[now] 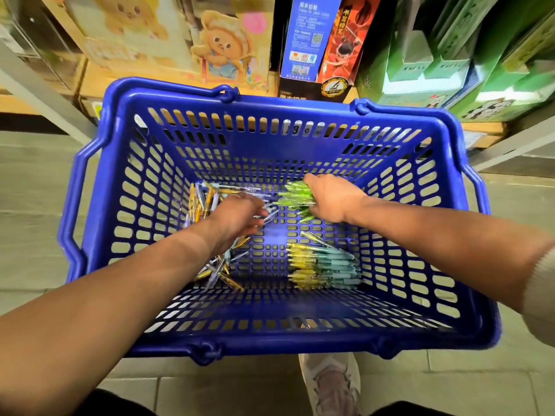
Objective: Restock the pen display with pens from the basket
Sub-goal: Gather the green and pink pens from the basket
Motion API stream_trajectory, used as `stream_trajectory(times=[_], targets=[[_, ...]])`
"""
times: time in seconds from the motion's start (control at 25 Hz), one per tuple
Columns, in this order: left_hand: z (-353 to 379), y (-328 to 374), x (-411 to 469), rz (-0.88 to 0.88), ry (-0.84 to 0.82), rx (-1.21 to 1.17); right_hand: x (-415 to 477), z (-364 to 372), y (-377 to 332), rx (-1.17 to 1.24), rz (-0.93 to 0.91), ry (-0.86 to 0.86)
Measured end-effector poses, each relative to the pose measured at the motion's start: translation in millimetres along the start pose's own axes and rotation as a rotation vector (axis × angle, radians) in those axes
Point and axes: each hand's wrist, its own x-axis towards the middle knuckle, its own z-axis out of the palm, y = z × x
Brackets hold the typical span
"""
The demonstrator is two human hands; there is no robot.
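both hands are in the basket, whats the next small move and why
Probably lift the right hand up out of the basket: it already grips a bunch of green pens, ready to carry off. The left hand is among the loose pens at the left; whether it holds any is unclear.

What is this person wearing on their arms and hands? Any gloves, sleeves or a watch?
No gloves: the left hand and the right hand are bare, and no watch or bracelet shows on either wrist. Both forearms are uncovered. On the right arm a pale beige sleeve begins near the elbow, at the picture's edge. The left arm shows no sleeve within the frame.
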Motion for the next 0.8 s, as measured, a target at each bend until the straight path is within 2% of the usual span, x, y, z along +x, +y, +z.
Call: stream_trajectory(times=[0.04,0.12,0.2,0.24,0.28,0.4,0.64,0.72,0.8], targets=[[-0.1,0.2,0.1,0.024,-0.02,-0.065,-4.6,-6.1,-7.4,0.121,0.026,0.014],[2.3,0.8,-1.8,0.066,-0.081,-0.161,-14.6,-17.5,-30.7,0.526,0.1,0.028],[9.0,0.3,-5.5,0.087,-0.161,-0.256,-22.6,-27.7,-59.5,1.01,0.174,-0.046],[12.6,-0.6,-8.0,0.091,-0.216,-0.313,-25.3,-32.2,-72.1,1.175,0.205,-0.109],[15.4,-1.6,-10.5,0.097,-0.276,-0.369,-25.8,-36.5,-82.4,1.242,0.222,-0.151],[18.4,0.2,-14.1,0.125,-0.367,-0.476,-24.3,-48.5,-102.8,1.134,0.255,-0.155],[12.1,6.5,-15.1,0.103,-0.305,-0.483,-32.7,-52.2,-123.4,0.768,0.251,-0.11],[8.1,6.9,-14.9,0.082,-0.284,-0.48,-35.8,-50.5,-124.1,0.911,0.251,-0.112],[3.4,7.2,-14.4,0.078,-0.284,-0.494,-39.3,-52.3,-125.0,1.266,0.248,-0.215]])
